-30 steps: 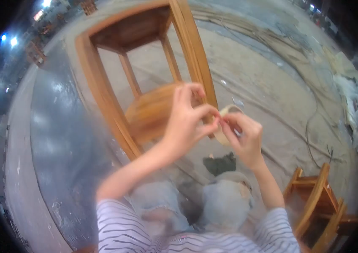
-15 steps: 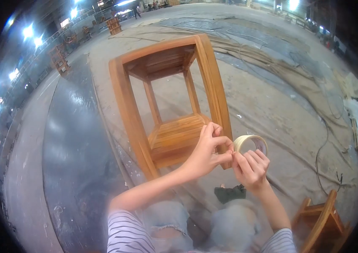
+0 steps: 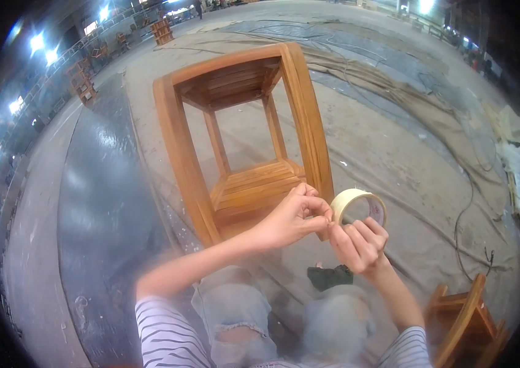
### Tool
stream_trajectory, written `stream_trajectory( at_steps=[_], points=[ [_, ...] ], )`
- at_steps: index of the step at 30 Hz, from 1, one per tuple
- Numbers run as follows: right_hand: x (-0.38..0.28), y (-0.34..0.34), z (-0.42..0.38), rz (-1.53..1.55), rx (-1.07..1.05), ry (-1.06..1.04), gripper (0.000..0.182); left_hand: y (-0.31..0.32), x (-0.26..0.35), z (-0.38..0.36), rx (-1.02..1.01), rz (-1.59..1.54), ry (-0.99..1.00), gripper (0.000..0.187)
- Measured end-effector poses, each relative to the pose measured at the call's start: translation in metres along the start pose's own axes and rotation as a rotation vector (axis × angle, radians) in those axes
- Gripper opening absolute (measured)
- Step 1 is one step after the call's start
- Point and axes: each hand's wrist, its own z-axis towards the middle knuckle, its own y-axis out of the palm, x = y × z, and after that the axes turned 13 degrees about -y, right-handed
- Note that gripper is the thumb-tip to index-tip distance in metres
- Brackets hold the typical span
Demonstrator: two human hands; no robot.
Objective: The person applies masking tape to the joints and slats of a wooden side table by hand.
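A roll of cream masking tape (image 3: 347, 197) is held up on edge in my right hand (image 3: 361, 245), its fingers curled at the lower side of the ring. My left hand (image 3: 300, 216) is closed in a pinch, thumb and forefinger meeting right beside the roll and the right thumb. Whatever lies between those left fingertips is too small to make out. Beyond both hands stands a brown wooden frame (image 3: 309, 122) with slatted panels at top and bottom. My left hand overlaps the frame's near lower corner in view.
Another wooden piece (image 3: 465, 322) stands at the lower right. Wrinkled brown sheeting (image 3: 389, 153) covers the floor, with a dark glossy strip (image 3: 103, 202) on the left. A thin cable (image 3: 459, 227) runs along the right. More wooden pieces (image 3: 81, 83) stand farther back.
Both hands and the tape roll have shifted slightly left in view, along with the scene. My left hand's fingers have drawn closer together. The right hand keeps its hold on the roll.
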Motion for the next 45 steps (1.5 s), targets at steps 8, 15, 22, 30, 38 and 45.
stream_trajectory(
  at_steps=[8,15,22,30,38,45],
  points=[
    [-0.011,0.003,0.003,0.598,0.034,0.761,0.009,0.011,0.013,-0.011,0.483,0.586,0.476,0.020],
    [-0.012,0.002,-0.005,0.633,0.058,0.818,0.008,0.010,0.010,-0.009,0.466,0.524,0.469,0.021],
    [-0.010,0.000,-0.005,0.737,-0.006,0.914,0.014,0.011,0.007,-0.009,0.458,0.642,0.521,0.027],
    [-0.014,0.004,-0.003,0.763,-0.055,0.917,0.016,0.012,0.004,-0.010,0.456,0.840,0.582,0.032],
    [-0.017,-0.001,-0.003,0.985,-0.118,0.990,0.015,0.004,0.009,-0.006,0.334,0.939,0.707,0.036],
    [-0.023,0.004,-0.013,1.225,-0.048,1.022,0.013,-0.005,0.011,-0.006,0.197,1.025,0.813,0.041]
  ],
)
